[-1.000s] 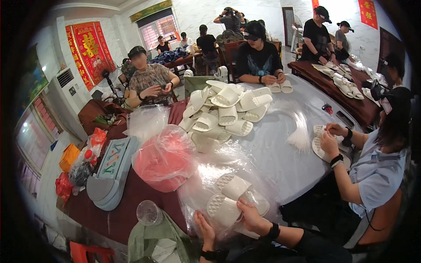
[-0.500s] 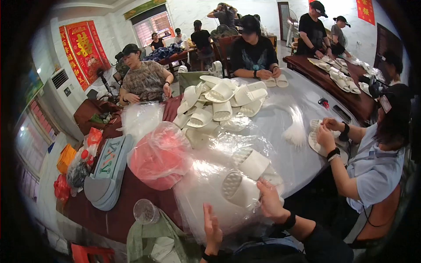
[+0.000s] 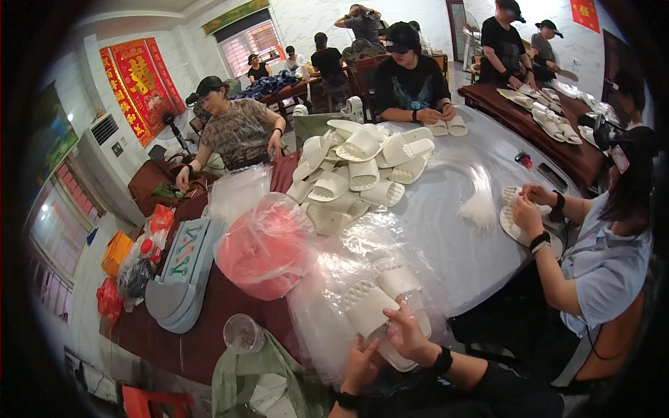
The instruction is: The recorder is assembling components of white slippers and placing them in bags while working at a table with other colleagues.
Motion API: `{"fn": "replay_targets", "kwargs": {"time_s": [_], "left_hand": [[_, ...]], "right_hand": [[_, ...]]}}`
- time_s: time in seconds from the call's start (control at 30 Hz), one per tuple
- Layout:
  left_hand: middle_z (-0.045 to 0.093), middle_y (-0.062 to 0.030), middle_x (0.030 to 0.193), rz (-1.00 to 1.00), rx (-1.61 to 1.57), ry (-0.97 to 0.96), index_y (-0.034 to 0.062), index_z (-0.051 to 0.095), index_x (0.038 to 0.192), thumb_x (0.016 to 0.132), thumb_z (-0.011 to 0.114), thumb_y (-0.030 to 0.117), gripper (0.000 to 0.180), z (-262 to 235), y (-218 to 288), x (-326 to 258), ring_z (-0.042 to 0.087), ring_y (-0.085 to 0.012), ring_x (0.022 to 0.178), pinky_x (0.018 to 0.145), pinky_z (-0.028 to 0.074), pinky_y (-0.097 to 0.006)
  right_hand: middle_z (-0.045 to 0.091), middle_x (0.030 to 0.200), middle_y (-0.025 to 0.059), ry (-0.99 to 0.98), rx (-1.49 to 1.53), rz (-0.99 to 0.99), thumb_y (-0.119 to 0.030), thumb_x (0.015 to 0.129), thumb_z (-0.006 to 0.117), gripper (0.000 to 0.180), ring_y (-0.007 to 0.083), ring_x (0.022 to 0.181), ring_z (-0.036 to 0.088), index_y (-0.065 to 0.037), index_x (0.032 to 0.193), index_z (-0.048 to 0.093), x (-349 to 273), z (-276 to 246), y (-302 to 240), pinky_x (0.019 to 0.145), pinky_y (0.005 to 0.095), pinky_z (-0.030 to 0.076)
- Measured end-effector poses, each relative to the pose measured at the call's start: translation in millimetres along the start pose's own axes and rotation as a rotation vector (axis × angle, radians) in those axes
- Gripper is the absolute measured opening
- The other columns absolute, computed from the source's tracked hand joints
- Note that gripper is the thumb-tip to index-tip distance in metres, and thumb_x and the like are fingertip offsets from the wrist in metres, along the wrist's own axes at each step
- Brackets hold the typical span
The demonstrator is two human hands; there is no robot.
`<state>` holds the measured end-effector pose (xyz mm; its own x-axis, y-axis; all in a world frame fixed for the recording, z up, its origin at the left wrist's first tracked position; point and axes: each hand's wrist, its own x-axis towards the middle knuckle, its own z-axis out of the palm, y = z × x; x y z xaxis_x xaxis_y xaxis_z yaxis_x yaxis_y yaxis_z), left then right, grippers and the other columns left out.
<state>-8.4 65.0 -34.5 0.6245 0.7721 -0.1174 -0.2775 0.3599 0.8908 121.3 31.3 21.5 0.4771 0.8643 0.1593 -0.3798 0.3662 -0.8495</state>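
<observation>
The right grip (image 3: 410, 338), thumb and fingers pinched, has the white slippers (image 3: 369, 315) just ahead; the left grip (image 3: 361, 364), half-curled beside it, unclear hold. Level handling should avoid snagging clear plastic (image 3: 322, 334).

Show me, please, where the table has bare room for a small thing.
Grey tabletop between slipper pile and clear strands; dark red cloth between grey box, pink bag and plastic cup. Crowded: around left hand and right hand, with slippers and clear bags.
</observation>
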Motion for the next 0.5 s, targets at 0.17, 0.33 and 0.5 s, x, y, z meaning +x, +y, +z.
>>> {"fn": "replay_targets", "kwargs": {"time_s": [0.17, 0.33, 0.5], "left_hand": [[0.056, -0.0111, 0.115, -0.351, -0.131, -0.04, 0.003, 0.042, 0.126, 0.093, 0.054, 0.009, 0.037, -2.3, -2.5, -9.1, 0.056, -0.0219, 0.109, 0.089, 0.05, -0.037], [0.055, -0.0128, 0.12, -0.276, -0.375, 0.013, 0.0023, 0.044, 0.126, 0.094, 0.053, 0.013, 0.035, 11.5, 6.8, -8.3, 0.057, -0.0238, 0.109, 0.093, 0.048, -0.039], [0.054, -0.0137, 0.123, -0.222, -0.436, 0.082, 0.0018, 0.044, 0.126, 0.093, 0.051, 0.012, 0.035, 0.2, 10.0, -1.7, 0.056, -0.0273, 0.111, 0.094, 0.047, -0.04]], "right_hand": [[0.049, 0.118, 0.0122, -0.065, 0.221, 0.144, -0.004, 0.084, 0.059, 0.054, 0.023, 0.109, 0.051, -0.008, 0.131, 0.031, 22.4, -3.8, 27.3, 0.09, 0.0346, 0.045], [0.045, 0.127, 0.0155, -0.103, 0.214, 0.43, -0.009, 0.085, 0.062, 0.069, 0.0241, 0.117, 0.047, -0.007, 0.139, 0.019, 33.4, -10.7, 27.2, 0.093, 0.0363, 0.044], [0.032, 0.144, 0.014, -0.286, -0.091, 0.199, -0.013, 0.087, 0.063, 0.078, 0.0253, 0.13, 0.035, -0.008, 0.147, 0.013, 3.2, -24.3, 5.9, 0.104, 0.0355, 0.035]]}}
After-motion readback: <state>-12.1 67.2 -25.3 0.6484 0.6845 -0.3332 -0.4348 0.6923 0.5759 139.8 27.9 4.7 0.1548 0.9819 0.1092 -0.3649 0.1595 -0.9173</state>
